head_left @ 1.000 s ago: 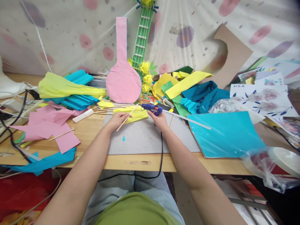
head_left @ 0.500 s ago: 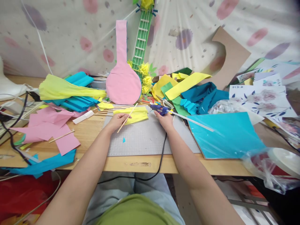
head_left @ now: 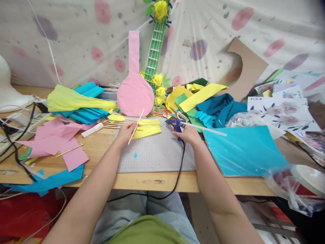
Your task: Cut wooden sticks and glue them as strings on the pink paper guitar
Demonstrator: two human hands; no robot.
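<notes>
My left hand [head_left: 126, 133] is closed on a thin wooden stick [head_left: 137, 122], which slants up and to the right. Beside these fingers a piece of yellow crepe paper [head_left: 148, 127] lies on the grey cutting mat [head_left: 154, 159]. My right hand [head_left: 191, 134] is around a blue glue gun [head_left: 174, 122], the thumb across its handle and the other fingers partly hidden. A long clear glue stick [head_left: 209, 128] sticks out of the gun's back, and a black cord [head_left: 180, 166] runs down from the handle.
A pink paper-covered lute shape [head_left: 135, 96] stands at the back, near a green fretted neck [head_left: 154, 51] with yellow paper flowers. Coloured paper scraps lie on both sides: pink paper [head_left: 54, 139] left, a turquoise sheet [head_left: 245, 149] right. Scissors [head_left: 181, 115] lie behind the glue gun.
My right hand has shifted to the right on the glue gun, so more of its handle shows. The gun has tilted. My left hand keeps the stick. The camera view has shifted slightly.
</notes>
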